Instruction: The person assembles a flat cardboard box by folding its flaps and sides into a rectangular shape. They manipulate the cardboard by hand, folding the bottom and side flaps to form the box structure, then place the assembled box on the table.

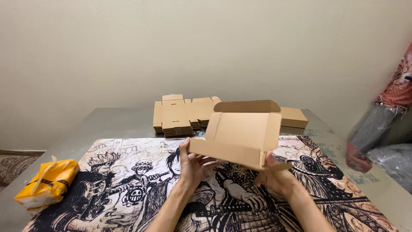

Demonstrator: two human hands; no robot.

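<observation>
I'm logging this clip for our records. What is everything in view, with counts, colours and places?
Cardboard box: one, brown, half-folded with lid flap up, held above the mat.
Flat box blanks: one stack, number unclear, brown, far side of the table.
Folded box: one, brown, closed, right of the stack.
Mat: one, black-and-white cartoon print, covering the near table.
Table: one, grey, shiny.
Tissue pack: one, yellow, near left edge.
Patterned cloth: red and white, hanging far right.
Left hand: bare, gripping the box's front left edge.
Right hand: bare, gripping the box's front right corner.
</observation>
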